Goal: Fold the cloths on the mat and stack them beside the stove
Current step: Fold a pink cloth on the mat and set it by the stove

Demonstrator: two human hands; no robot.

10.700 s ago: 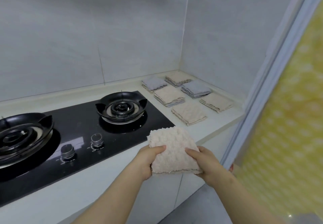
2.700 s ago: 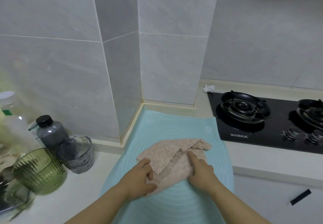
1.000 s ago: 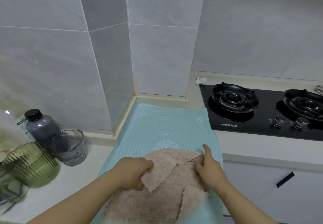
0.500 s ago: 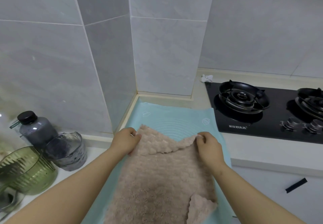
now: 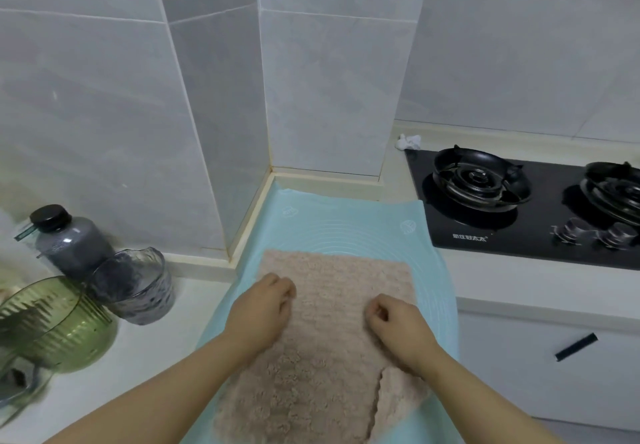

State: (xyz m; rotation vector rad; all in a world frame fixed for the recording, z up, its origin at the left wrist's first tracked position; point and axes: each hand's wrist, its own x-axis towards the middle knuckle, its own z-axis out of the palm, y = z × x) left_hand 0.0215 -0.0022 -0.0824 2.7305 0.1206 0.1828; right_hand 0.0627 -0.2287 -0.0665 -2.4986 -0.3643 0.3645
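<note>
The cloth [image 5: 332, 322] is beige, with a deep fluffy pile. It lies spread flat on the mat [image 5: 346, 221], far edge parallel to the mat's far edge and near right corner folded over. The mat is pale teal with concentric ring markings. It lies in the bench [image 5: 519, 280] corner, right edge just beside the stove [image 5: 519, 225].

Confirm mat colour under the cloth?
Light teal mat with faint white concentric rings; head view.

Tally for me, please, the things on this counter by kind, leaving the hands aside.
Beige cloth: 1
Light blue mat: 1
Black stove: 1
Vessels: 3 (bottle, grey jug, green bowl)
White crumpled scrap: 1
Total: 7
The blurred shape at the lower left edge is not counted.
</note>
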